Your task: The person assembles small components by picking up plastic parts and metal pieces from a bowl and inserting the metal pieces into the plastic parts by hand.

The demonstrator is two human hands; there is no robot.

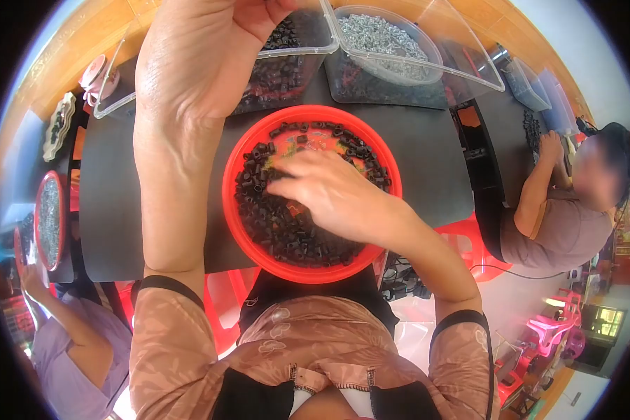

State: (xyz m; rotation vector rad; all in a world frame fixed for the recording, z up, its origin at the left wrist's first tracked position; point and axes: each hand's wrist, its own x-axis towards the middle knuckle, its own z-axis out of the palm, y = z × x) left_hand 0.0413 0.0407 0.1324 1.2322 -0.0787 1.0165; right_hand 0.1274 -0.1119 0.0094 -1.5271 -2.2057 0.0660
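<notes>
Right hand (pixel 318 185), blurred, fingers loosely spread, reaches among small black pieces (pixel 304 245) inside the red tray (pixel 313 276). Left hand (pixel 220 49) is beyond the tray's far left edge, fingers mostly out of frame; cannot tell its grip.

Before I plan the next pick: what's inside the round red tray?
Many small black pieces lie in the red tray, with patches of its patterned bottom showing. The right hand hides whatever is beneath it; piled pieces cover more of the bottom.

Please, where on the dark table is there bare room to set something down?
On the dark table: right of the round red tray, before the black open container; also left of the raised left forearm. Beyond the tray, clear plastic boxes crowd it.
</notes>
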